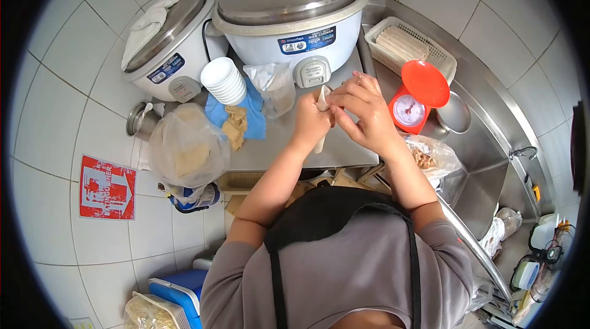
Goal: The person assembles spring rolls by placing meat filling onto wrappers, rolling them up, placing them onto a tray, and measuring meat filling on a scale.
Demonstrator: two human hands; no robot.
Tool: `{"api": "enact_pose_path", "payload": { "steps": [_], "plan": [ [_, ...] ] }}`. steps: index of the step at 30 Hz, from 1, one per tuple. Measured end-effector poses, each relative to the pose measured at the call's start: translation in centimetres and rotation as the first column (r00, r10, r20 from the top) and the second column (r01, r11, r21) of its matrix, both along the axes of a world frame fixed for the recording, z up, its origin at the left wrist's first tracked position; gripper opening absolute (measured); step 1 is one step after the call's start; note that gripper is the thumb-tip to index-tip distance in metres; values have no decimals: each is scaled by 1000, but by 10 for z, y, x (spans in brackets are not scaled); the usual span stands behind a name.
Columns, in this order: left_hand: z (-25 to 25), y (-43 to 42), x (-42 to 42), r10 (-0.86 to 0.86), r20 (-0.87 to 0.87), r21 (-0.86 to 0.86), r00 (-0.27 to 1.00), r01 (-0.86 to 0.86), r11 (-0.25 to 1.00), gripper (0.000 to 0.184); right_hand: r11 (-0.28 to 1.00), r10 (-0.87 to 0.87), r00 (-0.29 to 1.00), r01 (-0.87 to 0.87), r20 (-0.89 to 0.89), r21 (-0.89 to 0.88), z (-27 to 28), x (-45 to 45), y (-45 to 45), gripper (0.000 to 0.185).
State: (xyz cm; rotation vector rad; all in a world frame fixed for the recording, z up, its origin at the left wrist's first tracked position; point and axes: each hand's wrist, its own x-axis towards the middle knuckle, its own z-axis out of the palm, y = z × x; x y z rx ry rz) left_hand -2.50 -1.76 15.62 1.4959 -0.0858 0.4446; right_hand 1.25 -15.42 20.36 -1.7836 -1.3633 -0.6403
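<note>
Both hands meet over the front of the steel counter. My left hand is wrapped round a pale, thin wrapper roll, whose top shows above the fist and whose lower end sticks out below it. My right hand touches the top of the roll with its fingers bent and partly apart; whether it pinches the roll is hidden. Left of the hands stand a clear plastic container and a stack of white bowls beside a blue cloth with a tan cloth on it.
Two rice cookers stand behind. To the right are a red scale, a basket of pale rolls, a metal bowl, a bag of food and a sink. A plastic bag is at the left edge.
</note>
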Motion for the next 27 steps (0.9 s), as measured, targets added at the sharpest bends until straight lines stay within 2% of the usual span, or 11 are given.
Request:
{"api": "enact_pose_path", "payload": {
  "steps": [3,6,7,9,10,11,14,18,21,24,27],
  "plan": [
    [7,-8,-5,98,156,119,983,-117,986,10,990,-40,997,48,62,-130,14,-5,-1,11],
    [0,5,-10,-113,-1,175,994,111,978,19,913,247,947,-298,-205,-279,26,20,-13,14],
    [5,9,-14,-215,-43,153,976,219,964,18,823,444,824,-530,-352,-204,30,34,-14,21],
    [20,13,-22,-408,-116,91,905,419,903,17,725,518,696,-665,-497,-176,40,40,-9,25],
    [24,12,-24,-440,-161,109,883,459,882,17,668,545,620,-728,-564,-154,43,40,-5,27],
    [27,12,-25,-467,-207,127,860,497,858,18,624,556,635,-745,-536,-235,43,40,1,29],
    [27,16,-28,-471,-237,118,850,506,854,22,588,534,724,-689,-437,-423,54,34,6,27],
    [17,25,-27,-463,-189,35,866,477,878,20,613,543,742,-670,-393,-419,53,32,7,20],
    [7,29,-23,-406,-158,129,900,427,895,15,624,501,781,-625,-373,-469,52,34,18,14],
    [15,26,-24,-321,-186,104,929,343,933,14,631,462,822,-568,-332,-528,57,34,31,9],
    [20,20,-22,-206,0,91,979,205,974,14,696,420,895,-423,-150,-579,58,29,43,6]
  ]
}}
